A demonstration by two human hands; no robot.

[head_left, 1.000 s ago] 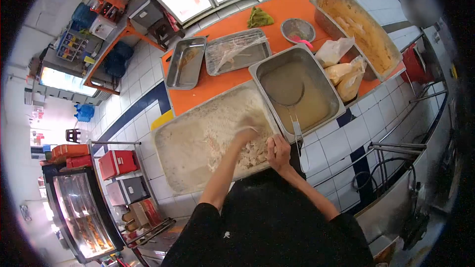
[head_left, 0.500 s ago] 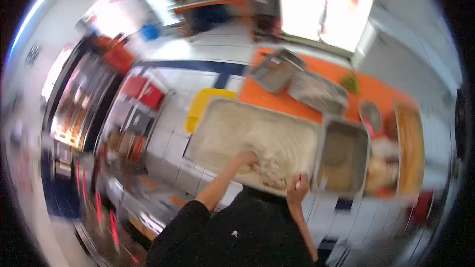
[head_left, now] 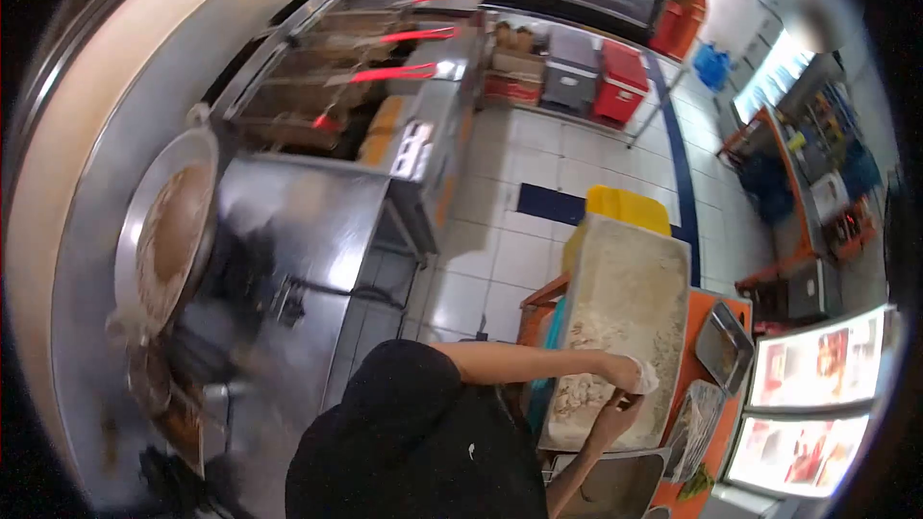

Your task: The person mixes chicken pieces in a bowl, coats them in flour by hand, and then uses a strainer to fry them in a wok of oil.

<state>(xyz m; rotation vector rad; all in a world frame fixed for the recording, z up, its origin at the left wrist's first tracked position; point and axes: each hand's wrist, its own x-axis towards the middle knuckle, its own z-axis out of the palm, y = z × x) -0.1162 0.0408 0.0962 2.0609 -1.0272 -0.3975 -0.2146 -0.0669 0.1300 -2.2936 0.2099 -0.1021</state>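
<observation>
A large shallow metal tray holds pale flour, with clumpy coated pieces gathered in its near left part. Over the near right side of the tray, my left hand has its fingers bent and white with flour; whether a coated piece is among them I cannot make out. Just below, almost meeting it, is my right hand, its fingers curled in. What the right fingers hold, if anything, is hidden.
Fryers with red-handled baskets stand at upper left, with a wide metal pan on the steel counter. A deep metal pan, wrapped tray and smaller metal container sit around the orange table. A yellow bin stands behind.
My view has swung left toward the fryers. My left hand has lifted from the flour and come together with my right hand over the tray.
</observation>
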